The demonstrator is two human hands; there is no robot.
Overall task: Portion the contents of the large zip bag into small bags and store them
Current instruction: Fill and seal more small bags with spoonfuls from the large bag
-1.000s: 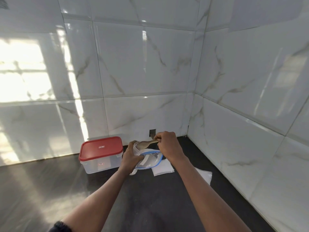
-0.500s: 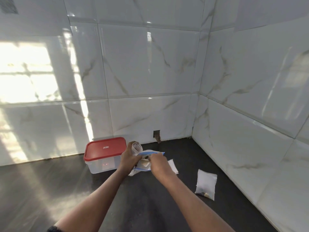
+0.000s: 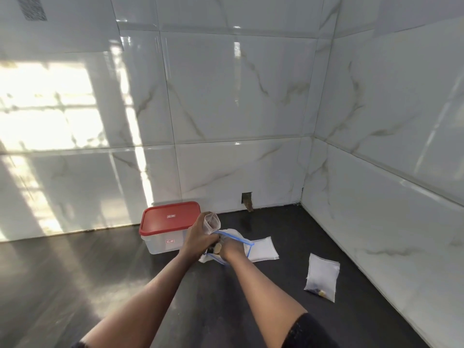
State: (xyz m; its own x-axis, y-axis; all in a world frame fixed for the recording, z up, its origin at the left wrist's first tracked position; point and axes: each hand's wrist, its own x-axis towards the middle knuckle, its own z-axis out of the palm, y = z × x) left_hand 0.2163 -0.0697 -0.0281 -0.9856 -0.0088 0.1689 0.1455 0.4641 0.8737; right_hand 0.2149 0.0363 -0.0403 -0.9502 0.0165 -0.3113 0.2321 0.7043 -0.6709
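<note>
On the dark desk (image 3: 100, 285) I see a red-lidded box (image 3: 170, 227) just left of the hands. The zip bag (image 3: 236, 234) lies under them. The right hand (image 3: 232, 248) reaches inside it, fingers hidden, so I cannot tell its grip. The left hand (image 3: 200, 238) grips a small bag (image 3: 213, 223) upright with its mouth open. A filled bag (image 3: 322, 277) lies well to the right.

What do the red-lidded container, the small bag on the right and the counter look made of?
Container: apparently plastic, translucent body, glossy red lid. Small bag: thin clear plastic film; contents show through. Counter: dark, polished, perhaps stone; it reflects light.
</note>
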